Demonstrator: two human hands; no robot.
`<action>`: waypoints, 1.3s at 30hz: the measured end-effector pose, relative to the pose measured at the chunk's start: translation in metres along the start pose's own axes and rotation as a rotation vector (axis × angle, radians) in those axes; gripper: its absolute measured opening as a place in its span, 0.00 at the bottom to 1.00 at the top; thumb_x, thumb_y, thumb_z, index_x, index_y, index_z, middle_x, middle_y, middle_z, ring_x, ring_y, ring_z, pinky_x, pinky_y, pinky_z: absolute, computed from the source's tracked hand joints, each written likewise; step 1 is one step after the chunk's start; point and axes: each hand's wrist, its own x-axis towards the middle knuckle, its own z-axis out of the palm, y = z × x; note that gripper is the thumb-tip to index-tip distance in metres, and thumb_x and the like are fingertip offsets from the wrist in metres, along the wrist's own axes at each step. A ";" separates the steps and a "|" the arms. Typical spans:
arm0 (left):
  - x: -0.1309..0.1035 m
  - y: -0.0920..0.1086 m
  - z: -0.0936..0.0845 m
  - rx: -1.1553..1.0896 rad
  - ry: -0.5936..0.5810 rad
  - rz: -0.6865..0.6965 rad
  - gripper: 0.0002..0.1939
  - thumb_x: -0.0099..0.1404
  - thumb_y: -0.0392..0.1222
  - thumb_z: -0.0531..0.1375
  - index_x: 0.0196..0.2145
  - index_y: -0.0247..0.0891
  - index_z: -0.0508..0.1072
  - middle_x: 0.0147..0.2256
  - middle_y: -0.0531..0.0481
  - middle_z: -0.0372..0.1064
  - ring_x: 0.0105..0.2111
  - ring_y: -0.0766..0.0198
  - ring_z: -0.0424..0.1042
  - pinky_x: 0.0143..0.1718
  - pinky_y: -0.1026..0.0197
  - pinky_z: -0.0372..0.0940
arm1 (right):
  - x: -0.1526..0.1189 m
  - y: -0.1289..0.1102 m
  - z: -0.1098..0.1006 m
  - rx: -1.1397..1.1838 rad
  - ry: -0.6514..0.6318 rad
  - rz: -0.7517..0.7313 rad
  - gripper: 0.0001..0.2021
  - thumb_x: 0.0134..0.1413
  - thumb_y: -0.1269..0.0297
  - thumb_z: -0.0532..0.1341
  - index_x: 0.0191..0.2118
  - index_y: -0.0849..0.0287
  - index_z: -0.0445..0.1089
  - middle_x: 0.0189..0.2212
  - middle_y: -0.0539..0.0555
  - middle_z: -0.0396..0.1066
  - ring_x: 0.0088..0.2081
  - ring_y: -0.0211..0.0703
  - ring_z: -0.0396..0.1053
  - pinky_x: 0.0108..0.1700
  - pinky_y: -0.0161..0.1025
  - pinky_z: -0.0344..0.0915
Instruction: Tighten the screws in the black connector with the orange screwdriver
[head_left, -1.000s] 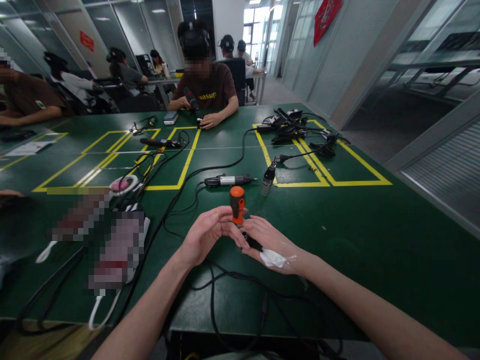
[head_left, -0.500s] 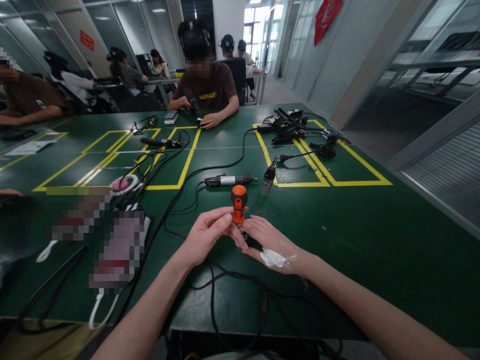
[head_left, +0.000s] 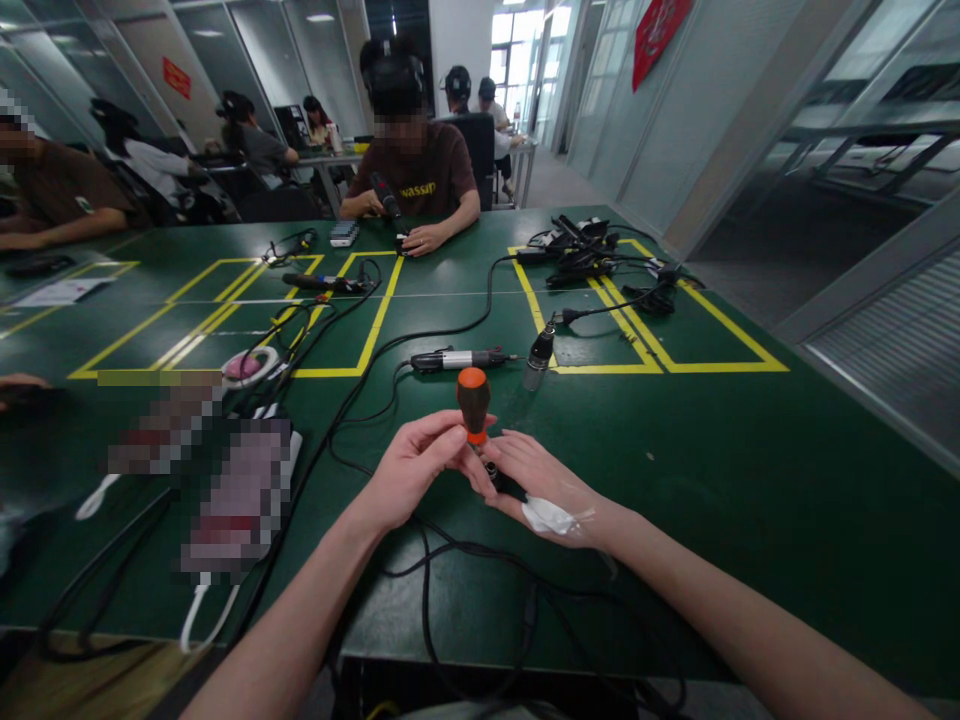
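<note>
A stubby screwdriver [head_left: 473, 400] with a black and orange handle stands nearly upright between my hands. The fingers of my left hand [head_left: 427, 462] close around its lower end, just under the orange collar. My right hand [head_left: 534, 478] is curled around a black cylindrical piece with a shiny metal end [head_left: 491, 470], directly below the screwdriver. Fingers hide the screwdriver's tip and most of that piece. White tape [head_left: 549, 516] covers a patch on my right wrist. Beyond my hands lie a silver and black electric screwdriver [head_left: 457, 360] and an upright black tool part with a clear base [head_left: 538, 358].
Black cables [head_left: 457, 548] loop over the green table [head_left: 735, 470] around my forearms. Two blurred phone-like devices [head_left: 238, 490] with white cords lie at left. A pile of black tools [head_left: 574, 250] sits far right. A person opposite [head_left: 420, 175] holds a power tool.
The screwdriver has turned about its axis, so the orange patch on its handle no longer faces me. Its top leans slightly more to the left. Both hands stay nearly in place.
</note>
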 end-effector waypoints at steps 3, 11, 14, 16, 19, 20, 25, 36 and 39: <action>0.000 -0.001 -0.001 -0.040 -0.025 0.029 0.15 0.67 0.48 0.67 0.45 0.36 0.75 0.34 0.46 0.80 0.25 0.63 0.79 0.32 0.61 0.72 | 0.000 0.000 -0.001 -0.002 -0.004 0.000 0.17 0.66 0.63 0.62 0.58 0.58 0.67 0.53 0.63 0.75 0.58 0.54 0.71 0.66 0.63 0.61; 0.000 0.001 0.001 -0.075 -0.008 0.001 0.18 0.68 0.51 0.66 0.47 0.34 0.76 0.33 0.46 0.80 0.25 0.63 0.79 0.33 0.61 0.71 | 0.000 -0.002 -0.002 -0.003 0.000 0.010 0.16 0.65 0.63 0.63 0.56 0.59 0.68 0.53 0.64 0.75 0.58 0.54 0.72 0.66 0.63 0.61; 0.000 0.001 0.002 -0.042 0.003 -0.013 0.18 0.68 0.51 0.65 0.44 0.31 0.78 0.33 0.43 0.80 0.24 0.63 0.78 0.33 0.61 0.71 | 0.000 -0.002 -0.002 0.002 -0.006 0.003 0.16 0.65 0.64 0.63 0.56 0.59 0.68 0.53 0.64 0.75 0.58 0.55 0.72 0.66 0.64 0.61; 0.000 0.001 0.001 -0.037 -0.003 0.000 0.17 0.67 0.50 0.66 0.44 0.32 0.76 0.33 0.44 0.80 0.25 0.62 0.78 0.32 0.61 0.71 | 0.000 -0.001 -0.003 0.006 -0.008 -0.001 0.16 0.65 0.64 0.63 0.56 0.59 0.68 0.53 0.64 0.75 0.58 0.55 0.71 0.65 0.64 0.61; 0.000 0.000 -0.001 -0.060 -0.028 0.033 0.15 0.66 0.46 0.68 0.45 0.37 0.71 0.34 0.48 0.80 0.25 0.62 0.79 0.31 0.61 0.72 | 0.000 -0.001 -0.002 0.005 -0.006 -0.006 0.17 0.65 0.64 0.62 0.57 0.58 0.67 0.53 0.64 0.75 0.58 0.56 0.71 0.65 0.64 0.61; 0.000 0.000 -0.001 -0.067 -0.034 0.042 0.16 0.65 0.45 0.68 0.46 0.38 0.70 0.35 0.48 0.80 0.25 0.62 0.79 0.31 0.61 0.72 | 0.000 -0.001 -0.002 0.005 -0.004 -0.006 0.17 0.65 0.64 0.63 0.58 0.58 0.67 0.53 0.64 0.75 0.58 0.56 0.71 0.65 0.64 0.61; 0.000 0.001 0.000 -0.059 -0.016 0.013 0.19 0.68 0.50 0.65 0.50 0.34 0.74 0.35 0.45 0.80 0.25 0.62 0.78 0.32 0.60 0.72 | 0.000 0.000 0.000 0.004 0.003 -0.004 0.17 0.64 0.64 0.64 0.56 0.60 0.68 0.53 0.64 0.75 0.58 0.55 0.72 0.66 0.63 0.60; 0.000 -0.001 -0.003 -0.078 -0.034 0.035 0.18 0.64 0.41 0.70 0.47 0.39 0.68 0.36 0.50 0.80 0.25 0.63 0.80 0.31 0.62 0.73 | -0.001 0.000 0.001 0.000 0.002 -0.012 0.15 0.66 0.63 0.62 0.56 0.57 0.67 0.53 0.63 0.75 0.59 0.54 0.70 0.66 0.63 0.61; 0.000 0.001 -0.001 -0.079 -0.018 0.034 0.18 0.66 0.45 0.68 0.49 0.38 0.69 0.35 0.49 0.80 0.25 0.62 0.80 0.31 0.61 0.73 | 0.000 -0.001 -0.001 0.000 0.006 -0.010 0.15 0.65 0.64 0.62 0.56 0.58 0.67 0.53 0.63 0.75 0.58 0.55 0.71 0.66 0.63 0.61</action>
